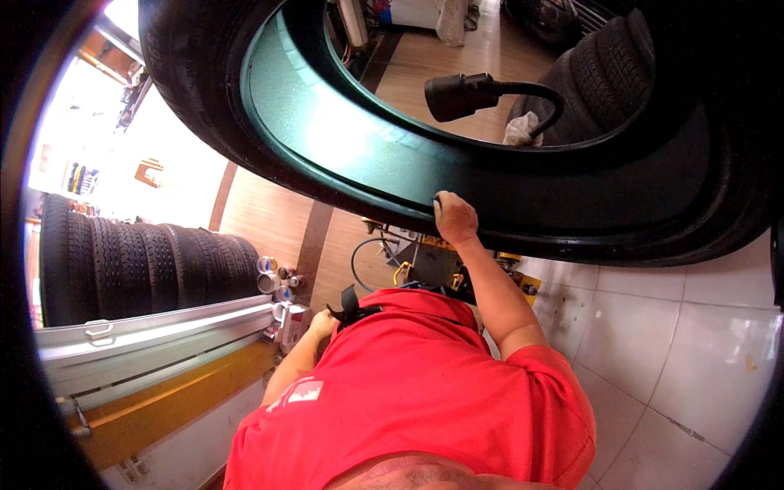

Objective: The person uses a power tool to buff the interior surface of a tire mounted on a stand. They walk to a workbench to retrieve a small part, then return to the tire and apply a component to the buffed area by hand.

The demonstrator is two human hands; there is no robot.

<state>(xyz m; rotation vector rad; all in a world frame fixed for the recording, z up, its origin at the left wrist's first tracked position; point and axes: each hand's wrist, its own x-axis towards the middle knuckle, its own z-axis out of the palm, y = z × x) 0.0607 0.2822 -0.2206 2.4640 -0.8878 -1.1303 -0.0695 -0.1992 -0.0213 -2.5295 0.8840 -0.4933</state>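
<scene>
Possibly the tyre (563, 188) across the frame's top could roll or slip should the right hand (456, 219), its grip pinching the near edge, loosen; the left hand's (323, 323) grip, centre-left, I cannot tell.

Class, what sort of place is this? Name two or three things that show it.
Probably a tyre workshop: a big tyre touched by the person's right hand, a row of tyres at the left, and what looks like a bendy-necked lamp seen in the big tyre's opening.
</scene>
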